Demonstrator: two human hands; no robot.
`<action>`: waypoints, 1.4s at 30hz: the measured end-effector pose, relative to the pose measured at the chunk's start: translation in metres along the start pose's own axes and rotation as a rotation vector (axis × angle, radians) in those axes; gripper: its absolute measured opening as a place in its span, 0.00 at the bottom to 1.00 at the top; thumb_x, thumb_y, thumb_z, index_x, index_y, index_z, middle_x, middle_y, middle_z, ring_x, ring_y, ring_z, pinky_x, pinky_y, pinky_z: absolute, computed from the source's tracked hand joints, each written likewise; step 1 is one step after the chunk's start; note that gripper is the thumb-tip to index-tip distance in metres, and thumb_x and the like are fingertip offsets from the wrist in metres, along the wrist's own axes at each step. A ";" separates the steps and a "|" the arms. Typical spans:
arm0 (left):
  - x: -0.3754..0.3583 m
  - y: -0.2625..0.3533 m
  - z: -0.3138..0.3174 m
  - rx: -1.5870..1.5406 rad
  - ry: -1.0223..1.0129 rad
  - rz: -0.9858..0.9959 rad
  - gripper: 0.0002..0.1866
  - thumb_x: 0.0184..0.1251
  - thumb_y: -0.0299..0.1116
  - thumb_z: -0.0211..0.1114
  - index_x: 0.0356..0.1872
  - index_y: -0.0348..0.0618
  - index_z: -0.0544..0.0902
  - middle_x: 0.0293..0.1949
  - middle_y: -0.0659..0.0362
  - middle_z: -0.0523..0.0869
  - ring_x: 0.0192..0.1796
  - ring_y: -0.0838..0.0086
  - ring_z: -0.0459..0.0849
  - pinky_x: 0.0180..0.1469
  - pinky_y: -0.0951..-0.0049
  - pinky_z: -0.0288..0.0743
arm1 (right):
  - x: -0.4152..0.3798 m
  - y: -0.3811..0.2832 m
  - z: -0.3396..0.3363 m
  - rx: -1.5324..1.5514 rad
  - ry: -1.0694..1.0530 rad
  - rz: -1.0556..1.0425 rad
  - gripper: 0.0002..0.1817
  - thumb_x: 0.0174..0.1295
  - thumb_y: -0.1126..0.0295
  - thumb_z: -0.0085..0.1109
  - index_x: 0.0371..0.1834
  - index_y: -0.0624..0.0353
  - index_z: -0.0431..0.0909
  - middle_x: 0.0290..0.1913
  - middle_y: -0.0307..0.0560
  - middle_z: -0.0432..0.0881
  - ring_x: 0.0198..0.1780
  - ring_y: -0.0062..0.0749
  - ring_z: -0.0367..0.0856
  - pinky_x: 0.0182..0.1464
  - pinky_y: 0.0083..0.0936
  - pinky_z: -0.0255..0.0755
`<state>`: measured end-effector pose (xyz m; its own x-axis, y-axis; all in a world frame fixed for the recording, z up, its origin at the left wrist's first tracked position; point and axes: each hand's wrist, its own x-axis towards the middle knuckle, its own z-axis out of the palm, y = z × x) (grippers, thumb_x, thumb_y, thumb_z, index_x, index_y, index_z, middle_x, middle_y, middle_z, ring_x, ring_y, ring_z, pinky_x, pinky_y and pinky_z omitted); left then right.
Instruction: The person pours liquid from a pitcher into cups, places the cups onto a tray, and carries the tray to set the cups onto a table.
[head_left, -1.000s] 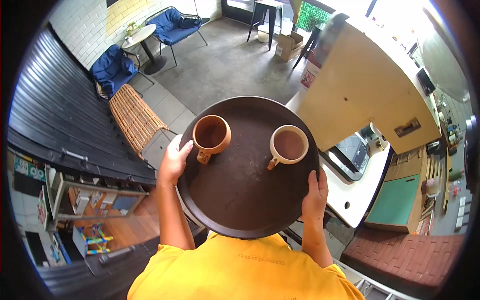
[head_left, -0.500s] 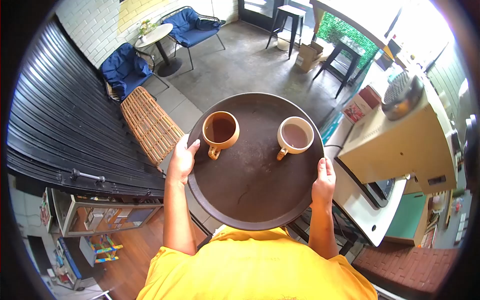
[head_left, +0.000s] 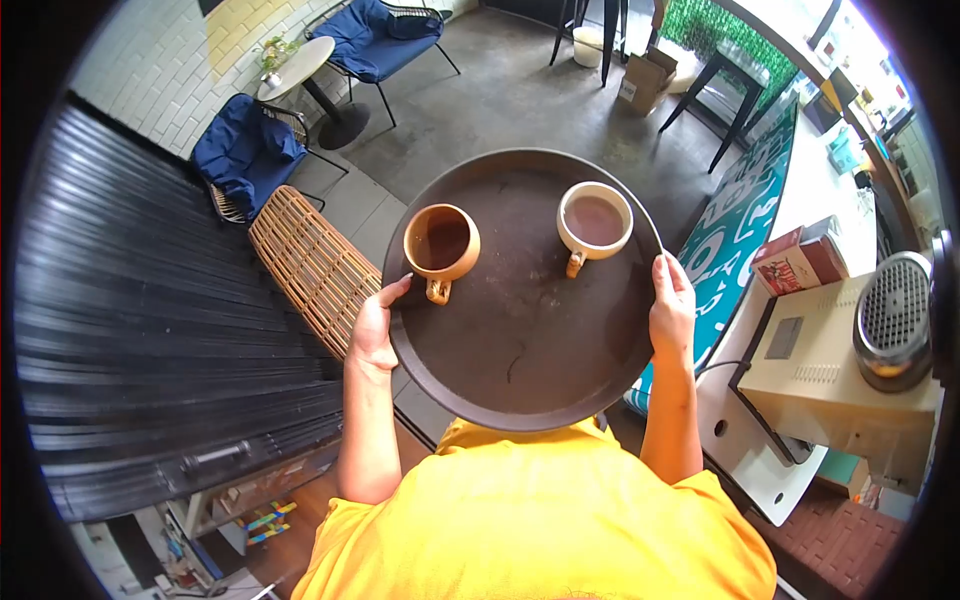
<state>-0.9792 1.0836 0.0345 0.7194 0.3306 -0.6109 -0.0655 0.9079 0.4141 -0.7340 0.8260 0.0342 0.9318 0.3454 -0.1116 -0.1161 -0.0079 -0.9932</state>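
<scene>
A round dark brown serving tray (head_left: 520, 350) is held in front of my yellow shirt by its two sides. On its left part stands a tan cup (head_left: 465, 262) with dark liquid in it, handle toward me. A cream cup (head_left: 612, 248) with milky brown liquid stands at the tray's right, its tan handle also toward me. My left hand (head_left: 375, 325) grips the left rim, thumb on top, near the tan cup. Closed on the right rim is my right hand (head_left: 672, 305); its fingers under the tray are hidden.
A rattan bench (head_left: 315, 275) and black corrugated panel (head_left: 170, 330) lie left. Blue-cushioned seats (head_left: 375, 40) and a small round table (head_left: 305, 65) stand beyond. Right are a counter (head_left: 745, 465), a beige machine (head_left: 810, 345) and a red box (head_left: 795, 262). A black stool (head_left: 735, 75) and carton (head_left: 645, 80) stand ahead.
I have moved forward past the counter, and the beige machine sits farther right in view. The tray sits slightly higher in view, both hands still on it and both cups in the same places.
</scene>
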 end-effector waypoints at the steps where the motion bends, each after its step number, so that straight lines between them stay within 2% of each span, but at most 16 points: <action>1: 0.010 0.012 0.002 -0.017 -0.007 -0.032 0.18 0.72 0.37 0.52 0.51 0.32 0.79 0.45 0.46 0.86 0.45 0.58 0.87 0.51 0.60 0.82 | 0.015 -0.001 0.011 -0.003 -0.023 0.017 0.19 0.73 0.63 0.51 0.57 0.66 0.76 0.48 0.39 0.81 0.50 0.20 0.75 0.56 0.17 0.65; 10: 0.112 0.115 -0.002 -0.088 -0.087 0.028 0.20 0.74 0.39 0.53 0.57 0.32 0.74 0.48 0.47 0.84 0.47 0.59 0.87 0.50 0.61 0.84 | 0.164 -0.006 0.125 -0.178 -0.152 -0.057 0.19 0.74 0.63 0.49 0.58 0.68 0.74 0.50 0.42 0.80 0.52 0.23 0.74 0.58 0.19 0.65; 15: 0.181 0.181 -0.011 -0.110 -0.071 0.150 0.20 0.73 0.38 0.56 0.57 0.33 0.74 0.49 0.47 0.84 0.49 0.59 0.85 0.52 0.60 0.82 | 0.243 -0.005 0.209 -0.259 -0.215 -0.065 0.21 0.74 0.61 0.48 0.58 0.69 0.73 0.50 0.43 0.80 0.53 0.25 0.74 0.59 0.20 0.65; 18: 0.222 0.230 -0.019 -0.121 -0.038 0.262 0.20 0.73 0.38 0.56 0.57 0.33 0.74 0.49 0.47 0.83 0.50 0.58 0.85 0.53 0.59 0.81 | 0.298 -0.008 0.270 -0.351 -0.268 -0.079 0.22 0.73 0.59 0.49 0.58 0.69 0.72 0.50 0.46 0.81 0.54 0.28 0.75 0.59 0.21 0.65; 21: 0.257 0.283 -0.016 -0.102 -0.011 0.303 0.20 0.73 0.38 0.55 0.57 0.33 0.75 0.49 0.47 0.83 0.49 0.58 0.85 0.54 0.59 0.80 | 0.344 -0.014 0.330 -0.634 -0.258 -0.159 0.23 0.68 0.56 0.56 0.57 0.63 0.74 0.48 0.55 0.81 0.53 0.41 0.78 0.56 0.26 0.67; 22: 0.265 0.300 -0.016 -0.110 -0.007 0.310 0.20 0.73 0.38 0.55 0.57 0.33 0.75 0.49 0.47 0.83 0.49 0.58 0.85 0.54 0.59 0.80 | 0.355 -0.020 0.353 -0.636 -0.269 -0.162 0.23 0.68 0.56 0.56 0.57 0.63 0.74 0.48 0.55 0.81 0.53 0.41 0.78 0.56 0.26 0.67; 24: 0.284 0.335 -0.014 -0.121 0.028 0.355 0.20 0.72 0.38 0.56 0.57 0.34 0.74 0.51 0.47 0.82 0.50 0.59 0.85 0.54 0.60 0.80 | 0.378 -0.030 0.399 -1.036 -0.033 -0.595 0.23 0.66 0.54 0.58 0.55 0.61 0.75 0.46 0.56 0.82 0.50 0.41 0.80 0.53 0.28 0.70; 25: 0.295 0.349 -0.017 -0.129 0.039 0.359 0.20 0.72 0.38 0.56 0.57 0.34 0.74 0.51 0.47 0.82 0.50 0.59 0.85 0.54 0.60 0.80 | 0.391 -0.034 0.423 -0.961 0.023 -0.744 0.20 0.63 0.56 0.62 0.48 0.62 0.79 0.38 0.53 0.85 0.41 0.32 0.83 0.45 0.27 0.73; 26: 0.307 0.362 -0.022 -0.159 0.046 0.365 0.20 0.72 0.38 0.56 0.58 0.35 0.74 0.51 0.48 0.82 0.51 0.59 0.84 0.54 0.60 0.80 | 0.398 -0.036 0.444 -0.957 0.008 -0.742 0.20 0.63 0.56 0.62 0.48 0.62 0.79 0.38 0.53 0.85 0.41 0.32 0.83 0.45 0.27 0.73; 28: 0.329 0.388 -0.031 -0.189 0.067 0.379 0.20 0.72 0.38 0.56 0.58 0.36 0.73 0.52 0.48 0.81 0.51 0.60 0.84 0.55 0.60 0.80 | 0.414 -0.035 0.490 -0.492 -0.273 -0.316 0.16 0.62 0.59 0.65 0.40 0.63 0.81 0.29 0.47 0.84 0.31 0.24 0.81 0.37 0.23 0.74; 29: 0.341 0.400 -0.034 -0.190 0.130 0.413 0.20 0.73 0.38 0.56 0.59 0.36 0.73 0.53 0.49 0.81 0.52 0.60 0.83 0.55 0.60 0.79 | 0.424 -0.029 0.512 -0.424 -0.356 -0.306 0.14 0.61 0.61 0.66 0.35 0.64 0.82 0.24 0.43 0.83 0.27 0.19 0.78 0.32 0.20 0.72; 32: 0.379 0.433 -0.047 -0.228 0.195 0.472 0.21 0.73 0.39 0.54 0.60 0.37 0.72 0.54 0.51 0.80 0.55 0.60 0.81 0.58 0.60 0.76 | 0.458 -0.029 0.575 -0.349 -0.645 -0.021 0.15 0.64 0.60 0.63 0.43 0.63 0.81 0.30 0.44 0.85 0.28 0.19 0.80 0.28 0.18 0.74; 33: 0.390 0.441 -0.049 -0.270 0.138 0.489 0.21 0.73 0.38 0.54 0.60 0.37 0.71 0.55 0.50 0.80 0.56 0.60 0.81 0.59 0.59 0.76 | 0.475 -0.015 0.592 -0.308 -0.710 -0.058 0.19 0.66 0.56 0.60 0.48 0.61 0.80 0.34 0.45 0.86 0.27 0.19 0.82 0.26 0.17 0.74; 34: 0.400 0.448 -0.049 -0.314 0.083 0.510 0.21 0.74 0.38 0.54 0.61 0.37 0.71 0.56 0.50 0.80 0.56 0.60 0.81 0.60 0.59 0.75 | 0.490 -0.016 0.610 -0.311 -0.742 -0.058 0.19 0.66 0.56 0.60 0.48 0.61 0.80 0.34 0.45 0.86 0.27 0.19 0.82 0.26 0.17 0.74; 37: 0.432 0.476 -0.042 -0.356 0.113 0.584 0.20 0.74 0.38 0.52 0.61 0.37 0.71 0.57 0.50 0.79 0.57 0.60 0.80 0.60 0.59 0.75 | 0.539 -0.016 0.664 -0.293 -0.965 0.287 0.25 0.69 0.50 0.54 0.54 0.62 0.76 0.38 0.48 0.85 0.27 0.22 0.83 0.27 0.18 0.76; 42: 0.477 0.523 -0.035 -0.423 0.209 0.667 0.21 0.75 0.40 0.50 0.61 0.38 0.71 0.56 0.50 0.79 0.57 0.59 0.80 0.60 0.58 0.74 | 0.612 -0.011 0.751 -0.171 -1.072 0.408 0.25 0.70 0.49 0.53 0.48 0.63 0.78 0.37 0.48 0.84 0.29 0.24 0.84 0.33 0.18 0.80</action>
<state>-0.6940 1.7250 -0.0639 0.2963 0.8390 -0.4564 -0.7197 0.5103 0.4707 -0.4210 1.7424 0.0013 0.0566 0.9052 -0.4212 -0.2164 -0.4007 -0.8903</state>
